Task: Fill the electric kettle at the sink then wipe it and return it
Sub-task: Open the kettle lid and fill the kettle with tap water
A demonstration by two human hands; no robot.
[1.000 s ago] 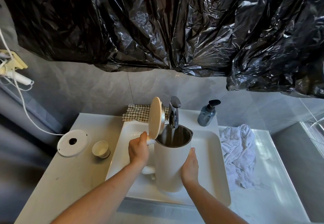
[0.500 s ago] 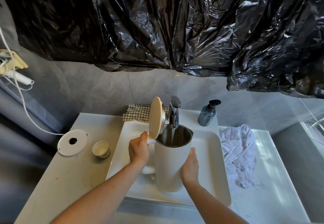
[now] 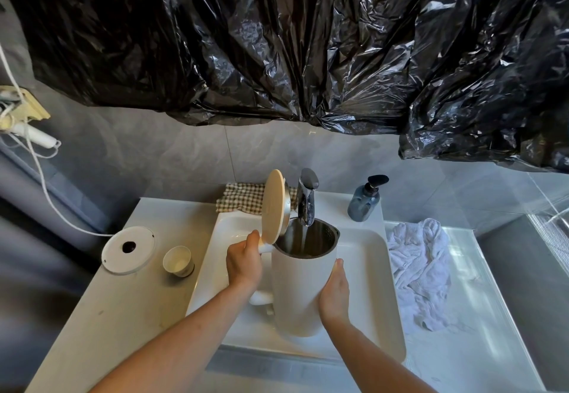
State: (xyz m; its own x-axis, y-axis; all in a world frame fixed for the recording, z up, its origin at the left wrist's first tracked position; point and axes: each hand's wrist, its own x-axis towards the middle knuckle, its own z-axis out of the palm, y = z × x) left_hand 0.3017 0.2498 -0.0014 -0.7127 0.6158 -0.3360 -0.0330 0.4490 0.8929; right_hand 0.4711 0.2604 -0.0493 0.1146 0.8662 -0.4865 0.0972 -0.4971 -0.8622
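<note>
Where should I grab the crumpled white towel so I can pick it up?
Pinch the white towel from above, at a raised fold near the top of the heap. It lies crumpled on the counter right of the sink, with nothing on it, so a top-down grip is probably easiest.

Left hand (image 3: 244, 262) grips the kettle (image 3: 300, 288) handle, right hand (image 3: 335, 292) steadies its side, lid (image 3: 274, 208) raised, under the faucet (image 3: 306, 198).
</note>
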